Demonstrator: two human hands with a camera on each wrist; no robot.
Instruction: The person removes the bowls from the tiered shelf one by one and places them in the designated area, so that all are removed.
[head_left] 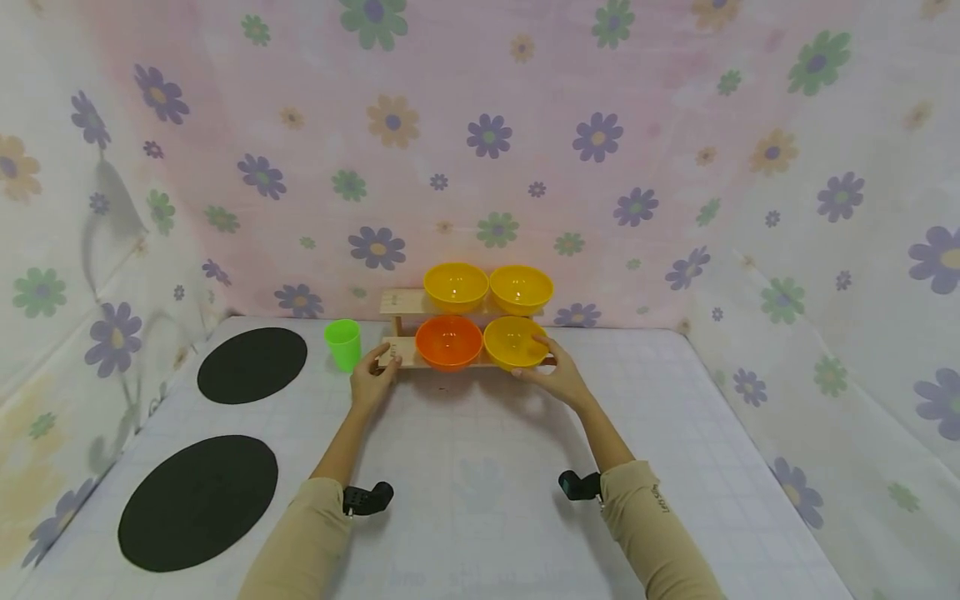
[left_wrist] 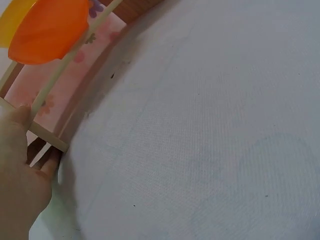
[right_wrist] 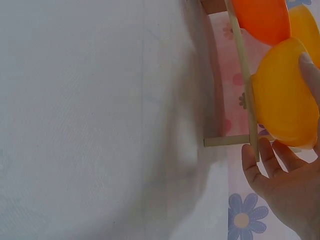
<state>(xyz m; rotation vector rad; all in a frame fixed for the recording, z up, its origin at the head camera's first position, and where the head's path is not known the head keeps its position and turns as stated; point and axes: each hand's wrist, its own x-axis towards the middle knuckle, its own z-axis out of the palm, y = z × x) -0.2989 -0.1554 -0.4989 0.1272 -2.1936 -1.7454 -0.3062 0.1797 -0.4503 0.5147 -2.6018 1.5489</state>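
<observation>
A two-tier wooden rack (head_left: 406, 352) carries bowls on both levels. My left hand (head_left: 372, 381) grips the left end of its lower shelf, thumb on top and fingers beneath in the left wrist view. On that shelf sits an orange bowl (head_left: 448, 343), with a yellow bowl (head_left: 516, 343) to its right. My right hand (head_left: 558, 379) holds this yellow bowl by its right side, thumb against the wall; its other fingers (right_wrist: 270, 157) curl near the shelf's end. Two more yellow bowls, one on the left (head_left: 455, 287) and one on the right (head_left: 521, 289), stand on the upper shelf.
Left of the rack stands a bright green cup (head_left: 345, 346), close to my left hand. Two black round mats, a far one (head_left: 252, 365) and a near one (head_left: 198, 503), lie on the left of the white table (head_left: 465, 517). Flowered cloth (head_left: 480, 167) encloses the back and sides.
</observation>
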